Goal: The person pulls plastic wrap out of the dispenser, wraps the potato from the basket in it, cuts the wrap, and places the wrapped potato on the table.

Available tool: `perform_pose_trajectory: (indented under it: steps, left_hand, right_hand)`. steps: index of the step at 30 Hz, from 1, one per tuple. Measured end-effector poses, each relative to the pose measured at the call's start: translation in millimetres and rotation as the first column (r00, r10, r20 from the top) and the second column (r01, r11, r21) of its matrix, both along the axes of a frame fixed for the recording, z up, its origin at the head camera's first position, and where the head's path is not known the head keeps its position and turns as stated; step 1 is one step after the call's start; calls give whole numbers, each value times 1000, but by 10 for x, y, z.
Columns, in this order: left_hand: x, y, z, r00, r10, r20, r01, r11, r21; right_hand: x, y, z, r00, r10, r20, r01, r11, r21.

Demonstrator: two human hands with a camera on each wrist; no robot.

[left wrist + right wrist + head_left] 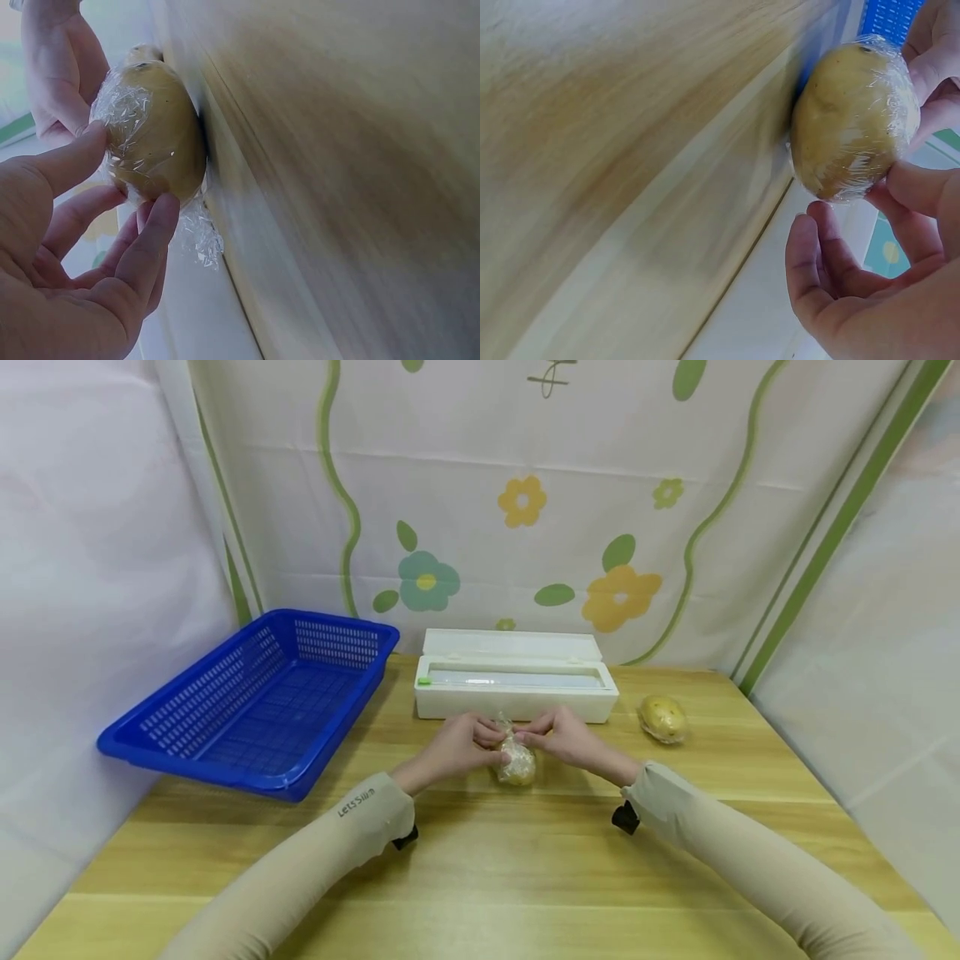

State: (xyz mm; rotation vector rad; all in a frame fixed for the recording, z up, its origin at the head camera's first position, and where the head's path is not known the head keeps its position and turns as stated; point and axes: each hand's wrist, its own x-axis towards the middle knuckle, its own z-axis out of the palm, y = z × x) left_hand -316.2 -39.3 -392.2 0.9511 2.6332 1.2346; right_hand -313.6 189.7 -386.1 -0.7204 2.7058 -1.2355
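Observation:
A potato (517, 766) in clear plastic wrap (506, 724) rests on the wooden table in front of a white box. My left hand (463, 745) holds it from the left, with the thumb on the wrapped top and the fingertips along its far side in the left wrist view. From the other side my right hand (564, 739) pinches the wrap between thumb and forefinger. Its other fingers (804, 255) are bent and off the potato (847, 120). A loose tuft of wrap (201, 232) sticks out past the left fingertips.
Behind the hands stands the white box (517, 702), lid up, with a roll of film and a green slider (424, 681) on it. To the left is a blue basket (225, 777). Another wrapped potato (663, 719) lies at the right. A patterned cloth hangs behind.

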Motion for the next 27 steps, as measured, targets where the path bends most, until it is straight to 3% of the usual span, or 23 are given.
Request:
perform_pose_trajectory:
  steps: [6, 14, 19, 22, 25, 27]
  left_hand:
    - [-10, -6, -15, 1000, -2, 5, 2, 1000, -15]
    - [-24, -27, -42, 1000, -21, 11, 21, 1000, -6]
    - [-30, -76, -57, 999, -52, 6, 52, 998, -21]
    - [-42, -110, -43, 999, -50, -4, 50, 999, -2]
    - [-51, -132, -24, 1000, 3, -27, -2, 999, 43]
    - [-58, -135, -25, 997, 39, -62, -35, 997, 67]
  right_hand:
    - [8, 2, -19, 999, 4, 35, -4, 1000, -13]
    - [28, 16, -17, 999, 24, -28, -24, 1000, 6]
    - [60, 16, -42, 992, -8, -122, 14, 999, 48]
    - [70, 32, -37, 972, -49, -230, 68, 995, 74]
    - [56, 60, -8, 950, -67, -305, 92, 993, 69]
    - [34, 80, 13, 951, -49, -306, 73, 995, 67]
